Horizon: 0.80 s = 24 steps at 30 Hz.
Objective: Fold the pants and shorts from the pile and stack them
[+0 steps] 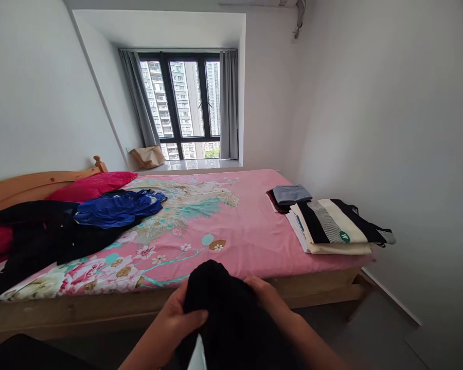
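Note:
A black cloth garment (231,313) is held up between my two hands, just in front of the bed's near edge; its exact kind does not show. My left hand (181,313) is closed on its left side, with the thumb lying over the fabric. On the other side my right hand (268,295) grips the cloth, its fingertips partly hidden behind it. A small white strip (197,354) shows at the garment's lower left. Beyond the hands lies the pink flowered bed sheet (250,226).
Loose black clothes (38,231) and a blue garment (119,208) lie at the left, by a red pillow (94,186). Folded clothes (332,226) are stacked at the right, beside a smaller pile (291,194). A paper bag (148,156) stands on the windowsill.

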Motion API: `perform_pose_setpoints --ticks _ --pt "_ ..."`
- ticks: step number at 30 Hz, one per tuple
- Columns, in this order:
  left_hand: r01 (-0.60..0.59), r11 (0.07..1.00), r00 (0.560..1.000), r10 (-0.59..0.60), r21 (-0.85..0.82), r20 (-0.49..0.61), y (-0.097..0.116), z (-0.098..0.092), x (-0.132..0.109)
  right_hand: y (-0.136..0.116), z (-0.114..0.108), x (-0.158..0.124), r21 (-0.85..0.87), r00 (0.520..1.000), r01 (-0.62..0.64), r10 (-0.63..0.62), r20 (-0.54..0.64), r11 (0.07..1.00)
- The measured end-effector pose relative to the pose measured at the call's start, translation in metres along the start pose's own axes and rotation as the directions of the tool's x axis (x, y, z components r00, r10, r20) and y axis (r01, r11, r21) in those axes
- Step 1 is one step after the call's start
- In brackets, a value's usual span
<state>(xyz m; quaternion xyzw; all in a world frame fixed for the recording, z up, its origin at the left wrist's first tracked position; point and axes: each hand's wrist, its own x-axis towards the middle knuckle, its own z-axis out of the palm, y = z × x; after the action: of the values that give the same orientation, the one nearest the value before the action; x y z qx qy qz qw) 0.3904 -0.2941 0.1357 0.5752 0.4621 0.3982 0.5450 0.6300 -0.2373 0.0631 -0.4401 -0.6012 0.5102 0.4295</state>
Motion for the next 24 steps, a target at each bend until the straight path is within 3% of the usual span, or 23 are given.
perform_pose_setpoints --ticks 2,3,5,7,11,13,16,18,19,20,22,23,24 --pt "-0.001 0.949 0.970 0.078 0.315 -0.232 -0.007 -0.026 0.009 0.005 -0.029 0.000 -0.171 0.994 0.020 -0.038 -0.101 0.985" --pt "0.049 0.874 0.950 0.110 0.483 -0.294 -0.010 -0.038 0.012 0.005 -0.043 -0.002 -0.250 0.987 0.012 -0.052 -0.155 0.968" --pt "0.145 0.704 0.945 0.110 0.695 -0.309 -0.016 -0.054 0.017 0.002 -0.062 -0.006 -0.360 0.975 -0.017 -0.064 -0.212 0.933" --pt "0.139 0.674 0.966 0.070 0.726 -0.249 -0.017 -0.055 0.021 -0.005 -0.065 -0.012 -0.324 0.983 -0.030 -0.031 -0.181 0.946" --pt "0.001 0.879 0.994 0.053 0.477 -0.098 -0.015 -0.033 0.033 -0.019 -0.045 -0.013 -0.028 0.999 -0.038 0.038 -0.003 0.999" --pt "0.043 0.890 0.999 -0.032 0.454 -0.031 -0.012 -0.034 0.044 -0.028 -0.048 -0.002 -0.084 0.999 -0.019 0.023 0.048 0.996" --pt "0.150 0.787 0.989 -0.117 0.599 -0.095 0.010 -0.060 0.067 -0.059 -0.076 0.026 -0.312 0.986 0.056 -0.102 -0.132 0.948" --pt "0.149 0.732 0.979 -0.015 0.665 -0.204 0.039 -0.077 0.081 -0.093 -0.096 0.040 -0.372 0.944 0.097 -0.204 -0.261 0.923" --pt "0.095 0.703 0.960 0.123 0.705 -0.252 0.055 -0.081 0.085 -0.111 -0.101 0.044 -0.393 0.918 0.126 -0.257 -0.302 0.911" --pt "0.024 0.661 0.906 0.302 0.750 -0.296 0.069 -0.082 0.087 -0.127 -0.103 0.045 -0.422 0.881 0.166 -0.326 -0.343 0.891" --pt "-0.113 0.576 0.686 0.635 0.810 -0.356 0.085 -0.071 0.084 -0.146 -0.095 0.038 -0.524 0.785 0.225 -0.471 -0.403 0.822" --pt "-0.163 0.563 0.601 0.708 0.810 -0.371 0.084 -0.063 0.079 -0.146 -0.087 0.032 -0.582 0.774 0.206 -0.495 -0.394 0.786" --pt "-0.186 0.578 0.616 0.698 0.794 -0.364 0.076 -0.054 0.072 -0.140 -0.079 0.025 -0.635 0.799 0.168 -0.481 -0.360 0.754"
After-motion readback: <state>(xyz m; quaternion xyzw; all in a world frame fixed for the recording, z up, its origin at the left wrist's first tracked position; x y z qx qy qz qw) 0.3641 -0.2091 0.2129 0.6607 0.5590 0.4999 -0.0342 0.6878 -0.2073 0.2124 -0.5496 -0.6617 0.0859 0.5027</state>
